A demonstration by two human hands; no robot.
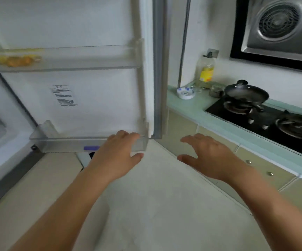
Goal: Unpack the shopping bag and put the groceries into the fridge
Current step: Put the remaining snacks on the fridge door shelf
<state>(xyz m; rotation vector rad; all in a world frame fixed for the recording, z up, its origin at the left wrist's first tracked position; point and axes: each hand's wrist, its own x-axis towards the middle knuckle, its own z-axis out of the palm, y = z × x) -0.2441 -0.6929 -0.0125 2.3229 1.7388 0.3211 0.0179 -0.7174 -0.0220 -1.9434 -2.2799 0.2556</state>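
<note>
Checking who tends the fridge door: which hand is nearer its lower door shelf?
Left. The left hand has its fingers at the right end of the lower door shelf; the right hand is apart from it, past the door's edge, before the cabinets.

The fridge door [92,98] runs out of frame at the top. On its upper door shelf [74,58], the yellow-orange contents [16,59] are smeared by blur and cut by the left edge, so they cannot be identified. The printed label [64,96] at the door's middle is unreadable. At the door's lower shelf [65,142], the left hand [116,153] covers one end of a purple thing [91,148]; whether its fingers grip the shelf cannot be told. Right of the door, the range hood [277,28] and hob [266,122] are cropped.
</note>
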